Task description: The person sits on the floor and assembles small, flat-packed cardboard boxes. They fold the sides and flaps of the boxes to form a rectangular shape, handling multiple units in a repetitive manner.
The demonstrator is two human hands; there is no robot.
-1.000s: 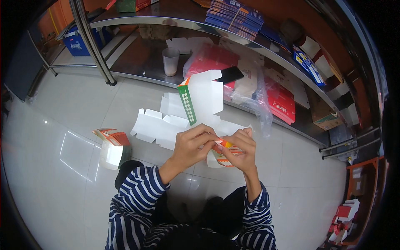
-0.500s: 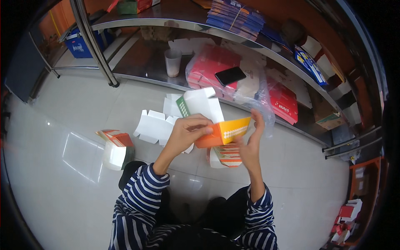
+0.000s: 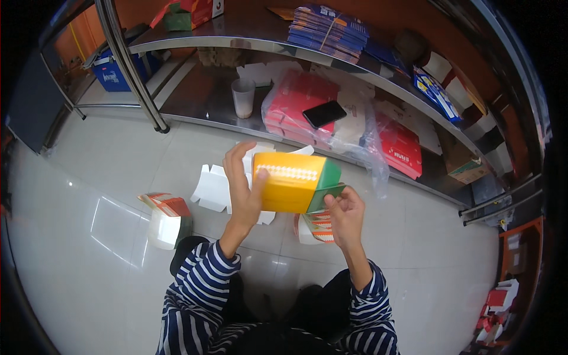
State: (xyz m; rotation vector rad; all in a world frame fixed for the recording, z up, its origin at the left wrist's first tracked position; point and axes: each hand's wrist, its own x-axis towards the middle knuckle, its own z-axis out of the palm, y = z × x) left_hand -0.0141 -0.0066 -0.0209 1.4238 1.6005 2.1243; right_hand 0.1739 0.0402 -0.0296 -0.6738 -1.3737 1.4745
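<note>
Fingers of the right hand (image 3: 347,218) pinch a green flap (image 3: 318,200), while the left hand (image 3: 241,190) clasps the opposite end, thumb across the yellow box (image 3: 287,193), held up above the floor (image 3: 414,236). It looks like light, springy card, easily creased; folded edges should grip best. Beyond, a cup (image 3: 243,96) shows residue at its base, and clear plastic (image 3: 374,163) wraps red packs (image 3: 303,90).

Long sleeves (image 3: 198,290) with navy and white stripes, rumpled folds, dark trousers (image 3: 328,299)
</note>
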